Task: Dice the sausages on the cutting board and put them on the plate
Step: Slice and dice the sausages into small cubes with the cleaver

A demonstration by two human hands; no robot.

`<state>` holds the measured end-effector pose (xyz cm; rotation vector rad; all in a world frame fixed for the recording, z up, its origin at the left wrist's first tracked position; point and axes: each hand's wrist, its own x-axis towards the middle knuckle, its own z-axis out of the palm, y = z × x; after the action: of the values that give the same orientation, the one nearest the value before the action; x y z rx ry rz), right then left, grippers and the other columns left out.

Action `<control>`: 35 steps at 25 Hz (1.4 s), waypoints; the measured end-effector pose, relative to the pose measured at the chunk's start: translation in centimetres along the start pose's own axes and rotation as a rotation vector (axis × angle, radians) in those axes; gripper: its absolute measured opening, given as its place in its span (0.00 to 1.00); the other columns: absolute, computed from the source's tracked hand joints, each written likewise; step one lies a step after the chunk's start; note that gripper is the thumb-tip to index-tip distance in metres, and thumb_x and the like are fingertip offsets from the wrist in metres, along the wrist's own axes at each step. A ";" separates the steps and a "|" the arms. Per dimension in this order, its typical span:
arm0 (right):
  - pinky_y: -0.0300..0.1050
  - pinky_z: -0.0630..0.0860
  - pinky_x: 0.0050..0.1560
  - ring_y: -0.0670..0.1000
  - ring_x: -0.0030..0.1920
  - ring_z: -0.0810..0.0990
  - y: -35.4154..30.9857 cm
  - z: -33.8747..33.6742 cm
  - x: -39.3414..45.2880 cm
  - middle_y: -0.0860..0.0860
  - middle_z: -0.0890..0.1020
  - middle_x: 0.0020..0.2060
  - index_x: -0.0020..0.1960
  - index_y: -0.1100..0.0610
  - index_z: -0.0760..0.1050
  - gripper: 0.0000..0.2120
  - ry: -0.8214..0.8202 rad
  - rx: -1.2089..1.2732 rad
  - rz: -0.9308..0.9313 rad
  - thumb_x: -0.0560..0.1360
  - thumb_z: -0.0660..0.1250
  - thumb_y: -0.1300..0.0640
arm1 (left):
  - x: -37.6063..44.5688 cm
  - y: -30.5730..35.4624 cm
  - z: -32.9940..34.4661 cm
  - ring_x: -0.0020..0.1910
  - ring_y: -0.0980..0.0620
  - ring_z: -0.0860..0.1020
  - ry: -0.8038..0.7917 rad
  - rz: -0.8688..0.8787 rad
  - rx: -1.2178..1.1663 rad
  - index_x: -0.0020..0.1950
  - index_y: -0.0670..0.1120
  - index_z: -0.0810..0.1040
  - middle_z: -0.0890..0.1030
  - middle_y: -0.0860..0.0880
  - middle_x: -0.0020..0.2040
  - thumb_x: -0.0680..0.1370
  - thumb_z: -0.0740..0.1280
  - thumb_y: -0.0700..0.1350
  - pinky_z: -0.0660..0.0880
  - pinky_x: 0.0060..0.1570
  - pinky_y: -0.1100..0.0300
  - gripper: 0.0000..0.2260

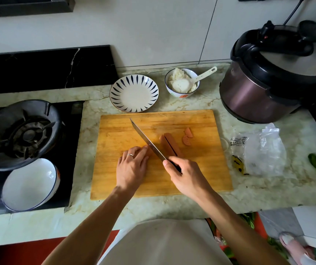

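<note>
On the pale marble counter [172,205] lies a rectangular wooden cutting board [201,169]. Behind it sit an empty blue-striped white plate [133,90] and a white bowl of rice [182,82]. On the board, split pink sausage halves [170,145] lie side by side, long axis running front to back. The right hand [186,175] grips a steel knife [147,142]; the left hand [132,167] lies curled beside the blade, its fingertips pressing something mostly hidden.

Bare forearms, a silver ring [130,155] on the left hand [132,169], beige top [163,243].
</note>
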<state>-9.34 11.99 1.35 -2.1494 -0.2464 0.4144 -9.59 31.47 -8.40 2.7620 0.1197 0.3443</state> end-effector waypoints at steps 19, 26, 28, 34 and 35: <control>0.38 0.59 0.27 0.47 0.26 0.68 0.5 0.5 -0.1 0.47 0.70 0.25 0.42 0.52 0.73 0.15 0.000 -0.188 -0.036 0.81 0.58 0.44 | -0.1 0.1 -0.8 0.51 0.45 0.79 0.014 0.031 -0.070 0.59 0.50 0.81 0.81 0.51 0.57 0.75 0.71 0.45 0.77 0.46 0.54 0.13; 0.41 0.60 0.27 0.48 0.26 0.66 0.9 1.7 0.5 0.48 0.67 0.24 0.38 0.48 0.65 0.14 0.041 -0.222 -0.023 0.80 0.58 0.45 | 0.0 0.3 -0.9 0.51 0.46 0.79 0.010 0.039 -0.070 0.59 0.51 0.80 0.81 0.53 0.57 0.77 0.62 0.51 0.77 0.46 0.55 0.14; 0.43 0.60 0.27 0.49 0.26 0.65 1.1 2.2 0.7 0.49 0.66 0.24 0.37 0.50 0.64 0.15 0.053 -0.243 -0.016 0.81 0.58 0.46 | 0.0 0.3 -0.8 0.51 0.46 0.79 0.016 0.029 -0.072 0.59 0.51 0.80 0.80 0.54 0.57 0.77 0.63 0.50 0.77 0.45 0.55 0.13; 0.44 0.61 0.32 0.52 0.30 0.66 1.6 3.1 0.6 0.48 0.65 0.25 0.40 0.50 0.66 0.13 0.092 -0.257 -0.021 0.81 0.58 0.46 | -0.1 0.5 -0.7 0.52 0.48 0.77 0.030 0.018 -0.100 0.59 0.52 0.80 0.80 0.55 0.57 0.77 0.66 0.46 0.75 0.46 0.56 0.11; 0.44 0.61 0.32 0.52 0.30 0.66 1.7 3.2 0.6 0.48 0.65 0.25 0.40 0.51 0.67 0.13 0.096 -0.251 -0.024 0.81 0.59 0.46 | -0.1 0.6 -0.7 0.52 0.48 0.77 0.037 0.011 -0.108 0.59 0.52 0.80 0.80 0.55 0.57 0.77 0.67 0.45 0.75 0.46 0.56 0.11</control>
<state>-9.97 13.62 -1.84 -2.4024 -0.2823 0.2767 -9.86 31.17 -7.60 2.6517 0.0929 0.3930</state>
